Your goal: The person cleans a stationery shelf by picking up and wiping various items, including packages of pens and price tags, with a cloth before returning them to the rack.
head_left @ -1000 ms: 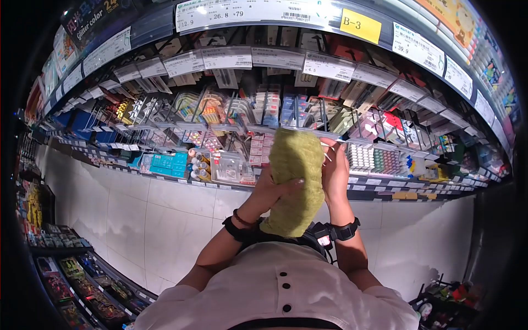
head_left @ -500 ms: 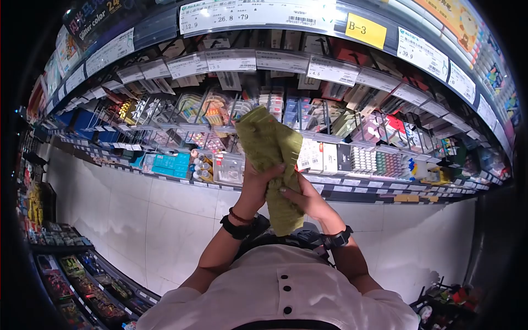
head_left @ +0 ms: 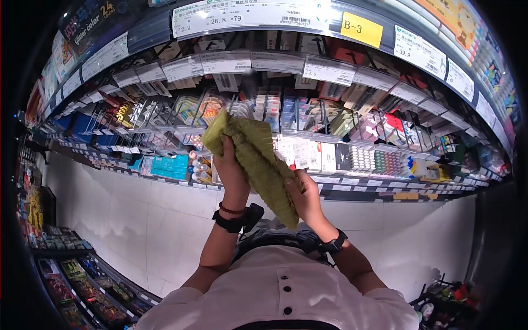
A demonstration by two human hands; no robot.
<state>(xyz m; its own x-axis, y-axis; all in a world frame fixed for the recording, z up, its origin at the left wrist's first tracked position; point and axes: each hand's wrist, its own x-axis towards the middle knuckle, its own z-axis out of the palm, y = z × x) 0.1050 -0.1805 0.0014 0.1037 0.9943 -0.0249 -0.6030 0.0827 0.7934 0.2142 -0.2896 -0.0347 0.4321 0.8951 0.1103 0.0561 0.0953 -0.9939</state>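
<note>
A green cloth (head_left: 256, 159), crumpled and folded lengthwise, is stretched slantwise between my two hands in front of the shelves. My left hand (head_left: 231, 170) grips its upper left part, thumb lying over the fabric. Lower down, my right hand (head_left: 303, 195) pinches the cloth's right edge, with the thumb on top. The cloth's narrow end hangs below the right hand. Some fingers of both hands are hidden behind the fabric. Each wrist wears a black band, and the left one also has a reddish bracelet.
Store shelves (head_left: 308, 135) curve across the view, filled with packaged stationery. Price labels (head_left: 330, 70) and a yellow B-3 tag (head_left: 361, 31) line their edges. A pale tiled floor (head_left: 132, 220) lies below. Another display rack (head_left: 82, 280) stands at lower left.
The cloth has turned from nearly upright to a slant, its top going left. My left hand has moved left and up along it, away from my right hand, which shifted slightly.
</note>
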